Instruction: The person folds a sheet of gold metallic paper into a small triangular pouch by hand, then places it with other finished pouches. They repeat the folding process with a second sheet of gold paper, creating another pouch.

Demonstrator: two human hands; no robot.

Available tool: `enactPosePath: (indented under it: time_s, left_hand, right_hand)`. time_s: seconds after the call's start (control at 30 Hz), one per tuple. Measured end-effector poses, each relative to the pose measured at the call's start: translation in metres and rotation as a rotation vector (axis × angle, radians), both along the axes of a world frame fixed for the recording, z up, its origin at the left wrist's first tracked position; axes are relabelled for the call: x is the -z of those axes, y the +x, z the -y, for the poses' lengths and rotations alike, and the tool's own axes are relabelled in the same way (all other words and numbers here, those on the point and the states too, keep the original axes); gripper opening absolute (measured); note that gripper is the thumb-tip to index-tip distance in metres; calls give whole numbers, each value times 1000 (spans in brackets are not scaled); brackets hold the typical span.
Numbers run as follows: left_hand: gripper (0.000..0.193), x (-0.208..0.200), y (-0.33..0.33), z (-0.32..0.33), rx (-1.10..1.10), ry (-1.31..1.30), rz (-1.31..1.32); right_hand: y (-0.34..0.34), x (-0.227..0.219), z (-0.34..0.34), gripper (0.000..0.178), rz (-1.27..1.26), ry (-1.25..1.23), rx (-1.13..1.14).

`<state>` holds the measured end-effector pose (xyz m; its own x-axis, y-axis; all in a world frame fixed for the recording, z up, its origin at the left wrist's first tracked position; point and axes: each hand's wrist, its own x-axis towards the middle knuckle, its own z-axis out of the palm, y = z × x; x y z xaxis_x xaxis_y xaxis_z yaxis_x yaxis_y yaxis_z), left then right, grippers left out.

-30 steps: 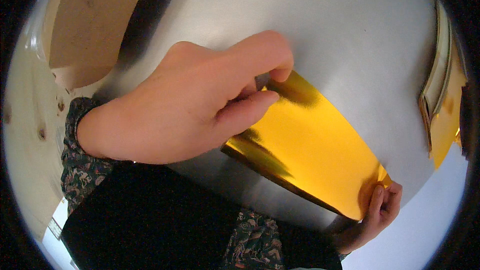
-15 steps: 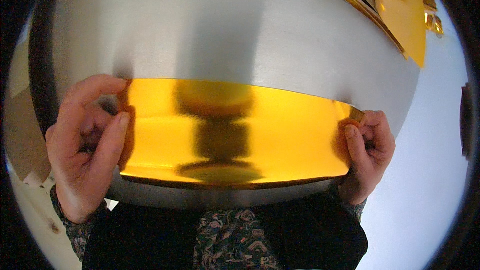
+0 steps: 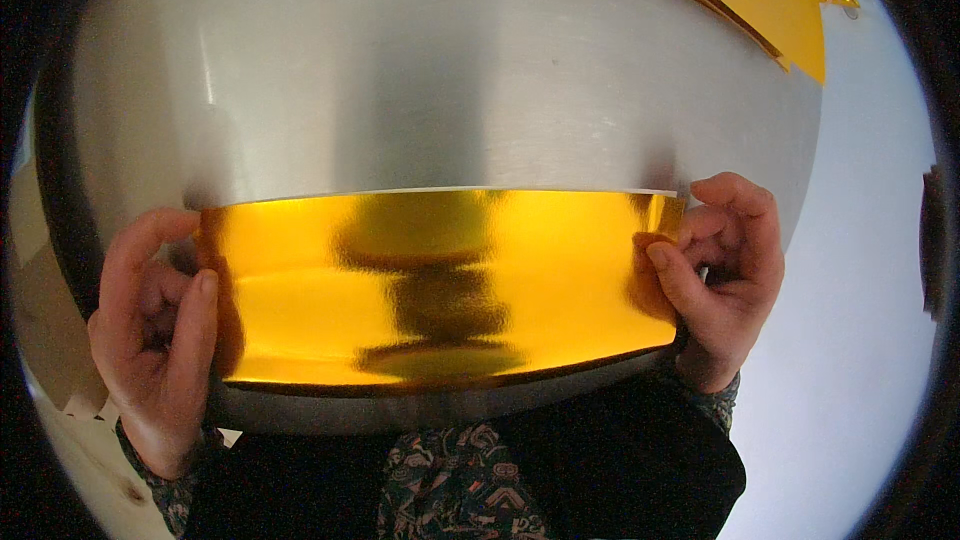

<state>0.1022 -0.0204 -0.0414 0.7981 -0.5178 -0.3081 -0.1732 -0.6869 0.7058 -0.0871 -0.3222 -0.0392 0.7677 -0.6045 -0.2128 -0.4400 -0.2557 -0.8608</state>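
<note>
"Head view: what do the two hands hold?"

"Left hand pinches one end of a shiny gold sheet, thumb on top. Right hand grips the other end, thumb on top too, pointing finger bent near the corner"

"And where is the sheet?"

"By the near edge of a smooth grey table, close to the patterned shirt. Another gold sheet is at the far right"
</note>
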Motion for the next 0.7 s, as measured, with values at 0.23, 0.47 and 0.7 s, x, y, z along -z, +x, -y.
enactPosePath:
  time_s: [0.23,0.47,0.7]
  left_hand:
    - [41,3,-21,-13,-159,-31,-54]
    - [41,-22,6,-19,-95,1,-41]
    - [41,-40,-30,-39,-96,-48,-67]
  right_hand:
    - [-5,-9,3,46,-26,-26,40]
    - [17,-29,6,45,-126,52,1]
    - [-16,-47,-25,41,-157,0,-50]
